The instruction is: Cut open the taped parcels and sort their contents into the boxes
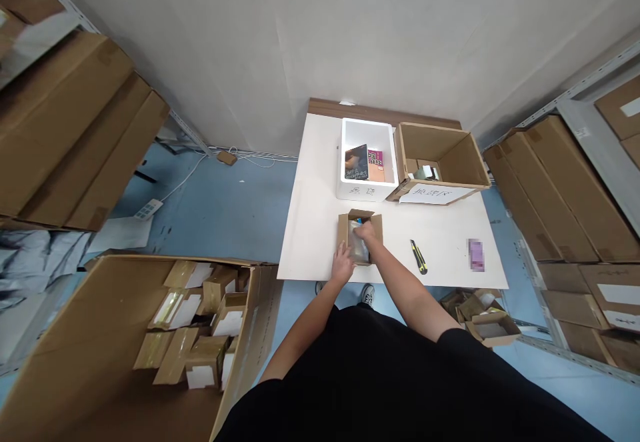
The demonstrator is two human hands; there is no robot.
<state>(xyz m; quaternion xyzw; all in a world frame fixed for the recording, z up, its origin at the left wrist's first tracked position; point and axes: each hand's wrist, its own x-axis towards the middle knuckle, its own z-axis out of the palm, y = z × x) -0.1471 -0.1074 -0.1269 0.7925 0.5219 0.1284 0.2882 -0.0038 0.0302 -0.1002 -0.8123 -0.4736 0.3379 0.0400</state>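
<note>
Right hand (367,231): reaches into the small open carton (377,229), fingers at the clear wrapping; the tips are lost against it, so we cannot tell whether they pinch it or only press. Left hand (343,263): fingers against the near left side of the carton; too small for us to tell whether they grip the cardboard or just rest on it.

The wrapped item (359,249) lies inside the carton, greyish under plastic, a speck of blue near its far end; what it is we cannot make out.

The carton stands near the front edge of the white table (315,229). To its right, a yellow-and-black cutter (419,257), then a purple item (476,255) blurred into squares.

Behind, a white bin (367,192) with handwritten characters, unclear to us. In it, a dark book (356,162) with pale characters, partly over a pink one (376,159) with bold black characters. Beside it, a larger cardboard box (467,155) bears a handwritten paper sign (431,194); its contents are half hidden.

Left of the table, a huge carton (100,315), cut off by the frame, holds taped parcels (207,359); their white labels we cannot read.
</note>
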